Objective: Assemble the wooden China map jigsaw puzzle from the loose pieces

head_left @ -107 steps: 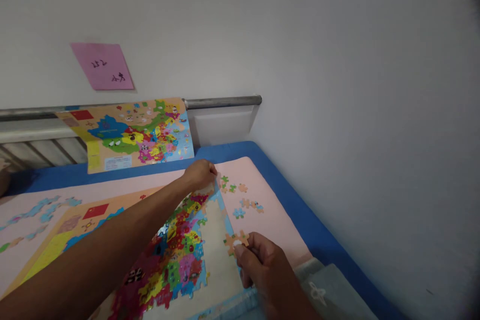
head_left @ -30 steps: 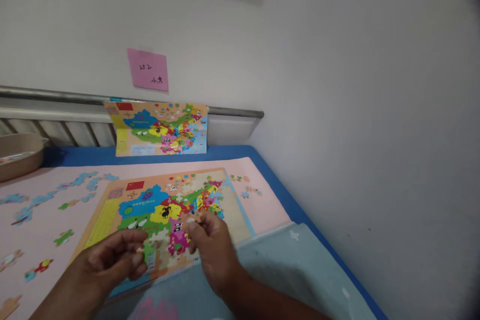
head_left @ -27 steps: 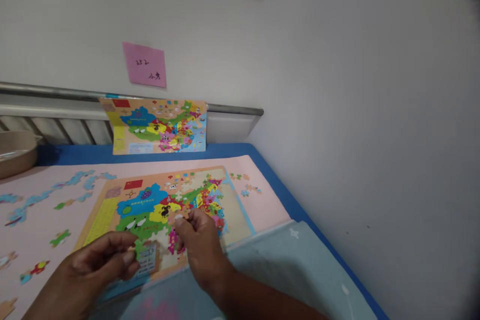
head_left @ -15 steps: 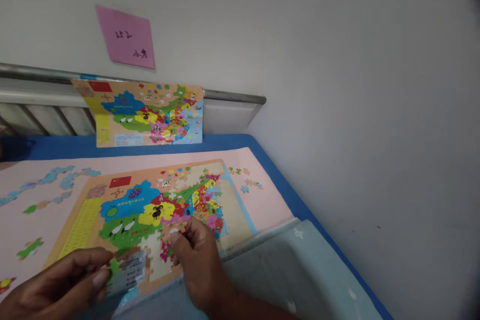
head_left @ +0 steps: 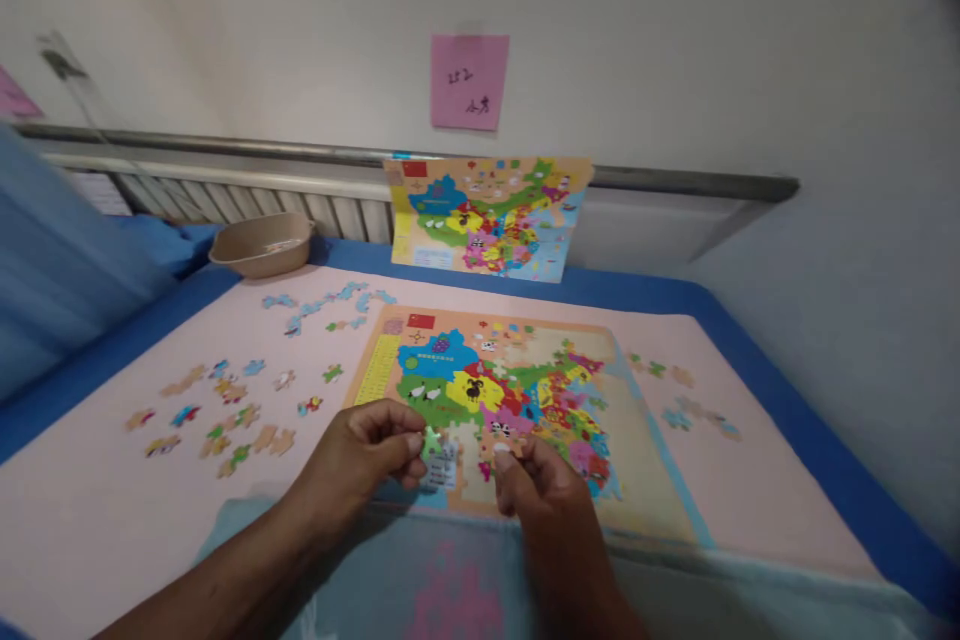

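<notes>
A partly assembled map jigsaw puzzle (head_left: 439,360) lies on the pink sheet, with gaps along its top, lower middle and right side. My left hand (head_left: 367,455) pinches a green puzzle piece (head_left: 433,442) above the puzzle's lower left. Between the thumb and fingers of my right hand (head_left: 551,490) is a peach puzzle piece with a white patch (head_left: 499,444), held over the lower middle. Part of the puzzle is covered by both hands. A printed map sheet (head_left: 487,215) with the same picture stands upright behind.
Loose puzzle pieces (head_left: 240,420) are scattered to the left, and a few pieces (head_left: 701,413) lie to the right. A beige basket (head_left: 262,250) stands at the back left. Along the wall runs a metal rail (head_left: 675,182) under a pink note (head_left: 469,82). Light-blue cloth (head_left: 390,560) covers the near edge.
My view has swung left, bringing the basket and loose pieces into sight. Both hands still hold their pieces; the left piece is now nearer the right one.
</notes>
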`<state>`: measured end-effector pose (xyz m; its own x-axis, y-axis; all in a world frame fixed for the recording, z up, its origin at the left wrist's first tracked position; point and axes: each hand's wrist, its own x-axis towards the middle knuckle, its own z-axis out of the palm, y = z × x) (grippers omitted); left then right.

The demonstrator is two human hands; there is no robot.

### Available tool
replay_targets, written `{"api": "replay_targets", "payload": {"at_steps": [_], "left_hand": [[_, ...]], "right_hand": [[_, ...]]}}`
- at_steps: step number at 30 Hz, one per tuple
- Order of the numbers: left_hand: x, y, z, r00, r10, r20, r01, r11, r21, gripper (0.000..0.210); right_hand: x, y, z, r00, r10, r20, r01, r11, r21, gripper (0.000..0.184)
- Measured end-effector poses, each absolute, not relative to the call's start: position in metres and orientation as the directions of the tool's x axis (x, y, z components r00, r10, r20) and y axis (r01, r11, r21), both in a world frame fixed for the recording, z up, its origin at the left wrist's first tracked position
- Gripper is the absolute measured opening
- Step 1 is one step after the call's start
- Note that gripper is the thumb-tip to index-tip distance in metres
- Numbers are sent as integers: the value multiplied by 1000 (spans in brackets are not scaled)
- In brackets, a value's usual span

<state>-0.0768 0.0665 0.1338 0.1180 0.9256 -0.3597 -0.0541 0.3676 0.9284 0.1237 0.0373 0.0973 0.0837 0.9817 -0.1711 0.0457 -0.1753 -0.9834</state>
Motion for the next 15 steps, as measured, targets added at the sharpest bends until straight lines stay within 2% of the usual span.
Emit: {"api": "replay_targets", "payload": {"at_steps": [10, 15], "left_hand": [[-77, 63, 133, 125, 926, -357, -81, 369, 926, 36], [-72, 60, 137, 116, 922, -368, -83, 378, 922, 37]], "right_hand": [[117, 30, 106, 34, 986, -165, 57, -167, -984, 29], [115, 31, 104, 47, 988, -145, -18, -144, -989, 33]]}}
